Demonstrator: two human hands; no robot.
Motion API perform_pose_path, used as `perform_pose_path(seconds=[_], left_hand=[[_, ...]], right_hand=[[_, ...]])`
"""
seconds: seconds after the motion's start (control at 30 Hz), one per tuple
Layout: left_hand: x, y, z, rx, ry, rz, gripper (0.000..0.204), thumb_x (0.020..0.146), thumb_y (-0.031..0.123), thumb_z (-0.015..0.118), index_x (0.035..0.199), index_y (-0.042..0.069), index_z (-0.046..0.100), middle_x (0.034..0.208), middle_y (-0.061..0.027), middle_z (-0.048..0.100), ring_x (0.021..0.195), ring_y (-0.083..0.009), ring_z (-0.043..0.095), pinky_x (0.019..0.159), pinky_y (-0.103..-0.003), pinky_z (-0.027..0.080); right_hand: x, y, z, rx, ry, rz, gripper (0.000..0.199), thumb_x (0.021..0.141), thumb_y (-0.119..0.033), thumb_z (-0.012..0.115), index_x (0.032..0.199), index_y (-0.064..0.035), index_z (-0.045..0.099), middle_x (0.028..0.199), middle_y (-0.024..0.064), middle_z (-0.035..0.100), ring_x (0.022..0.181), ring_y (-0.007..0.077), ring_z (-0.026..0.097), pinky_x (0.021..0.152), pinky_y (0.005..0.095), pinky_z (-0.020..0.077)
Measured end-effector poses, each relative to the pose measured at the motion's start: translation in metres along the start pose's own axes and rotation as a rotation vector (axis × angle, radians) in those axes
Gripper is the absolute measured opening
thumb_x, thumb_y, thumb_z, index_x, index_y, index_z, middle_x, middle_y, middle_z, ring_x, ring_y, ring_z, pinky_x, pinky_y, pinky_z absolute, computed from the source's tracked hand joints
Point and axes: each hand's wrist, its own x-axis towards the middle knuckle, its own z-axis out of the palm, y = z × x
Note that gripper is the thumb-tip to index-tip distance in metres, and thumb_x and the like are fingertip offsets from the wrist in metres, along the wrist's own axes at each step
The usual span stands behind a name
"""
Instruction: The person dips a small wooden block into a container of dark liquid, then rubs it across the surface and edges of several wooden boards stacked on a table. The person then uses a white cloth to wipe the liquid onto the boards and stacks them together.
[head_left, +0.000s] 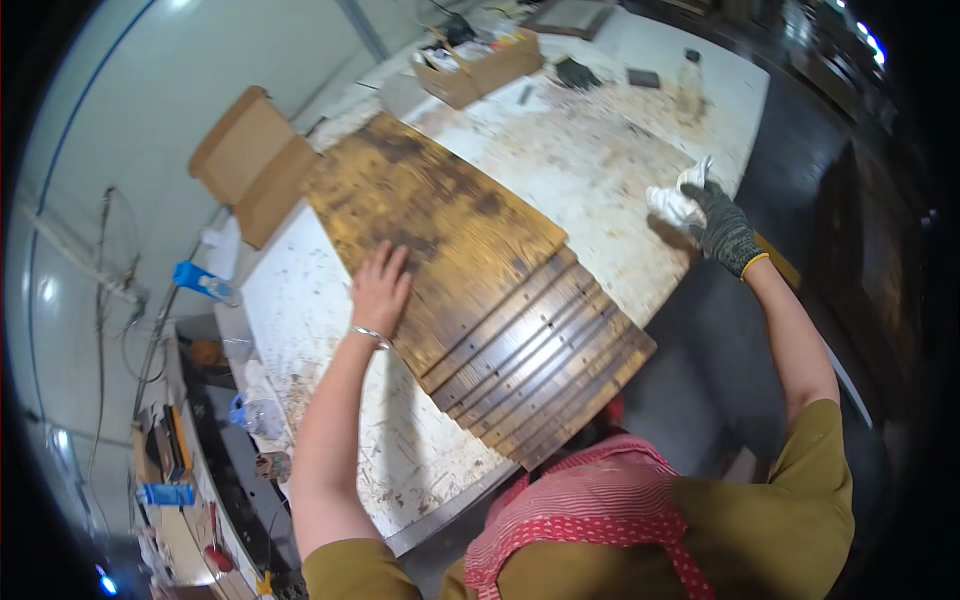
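A stack of dark-stained wooden panels (430, 200) lies across the worktable, its lower boards stepped out toward me like stairs. Small dark dots run along the stepped edges. My left hand (381, 290), bare and with a bracelet at the wrist, rests with fingers spread on the left edge of the top panel. Out to the right, my right hand (727, 228) wears a dark grey knitted glove with a yellow cuff. It grips a crumpled white cloth (678, 205), held near the table's right edge and apart from the panels.
The white worktable (600, 150) is smeared with brown stain. At its far side are a cardboard box of supplies (480, 70), a dark glove (577, 73), a small dark block (643, 78) and a clear bottle (690, 80). An opened carton (255, 165) stands left; a cluttered shelf (215, 490) sits lower left.
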Motion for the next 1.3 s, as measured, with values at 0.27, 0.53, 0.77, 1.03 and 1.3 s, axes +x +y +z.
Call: perform_pose_path(seconds=[0.27,0.53,0.77,1.03,1.3], left_hand=[[-0.074,0.015,0.016,-0.468,0.325,-0.644,0.079,0.086,0.05,0.056,0.142,0.002,0.028,0.141,-0.0228,0.035,0.131,-0.0347,0.033,0.107,-0.042,0.029],[-0.07,0.087,-0.018,-1.711,0.073,-1.285,0.07,0.086,0.053,0.056,0.136,0.005,0.042,0.131,-0.0118,0.052,0.115,-0.025,0.055,0.097,-0.038,0.044],[-0.092,0.127,-0.024,-1.743,0.229,-1.257,0.06,0.088,0.045,0.057,0.132,0.005,0.044,0.127,-0.0121,0.055,0.111,-0.0257,0.057,0.096,-0.04,0.046],[-0.163,0.182,0.001,-1.696,0.306,-1.226,0.06,0.091,0.034,0.053,0.14,0.007,0.029,0.134,-0.0118,0.046,0.12,-0.0253,0.049,0.099,-0.04,0.043],[-0.158,0.199,-0.026,-1.592,0.226,-1.143,0.071,0.091,0.027,0.05,0.146,0.001,0.014,0.146,-0.0152,0.028,0.134,-0.0256,0.027,0.111,-0.033,0.019]], right_hand=[[0.107,-0.084,0.037,0.427,-0.432,-0.119,0.063,0.086,-0.046,0.056,0.132,-0.0044,0.047,0.131,0.0185,0.051,0.12,0.0303,0.049,0.099,0.0374,0.039],[0.138,-0.159,0.168,1.353,-0.811,0.067,0.076,0.082,-0.047,0.065,0.138,-0.0051,0.037,0.127,0.0112,0.052,0.113,0.0194,0.049,0.094,0.0336,0.0417],[0.098,-0.148,0.131,1.302,-0.765,0.047,0.067,0.084,-0.04,0.063,0.136,-0.0061,0.037,0.125,0.0125,0.052,0.112,0.0185,0.049,0.095,0.0325,0.0398],[0.038,-0.117,0.09,0.958,-0.782,0.143,0.084,0.082,-0.037,0.064,0.147,-0.0067,0.02,0.133,0.0235,0.048,0.123,0.0304,0.047,0.1,0.0364,0.0377],[0.026,-0.108,0.082,1.034,-0.841,0.207,0.086,0.082,-0.033,0.066,0.145,0.0008,0.019,0.131,0.0254,0.048,0.12,0.0291,0.048,0.101,0.0348,0.0365]])
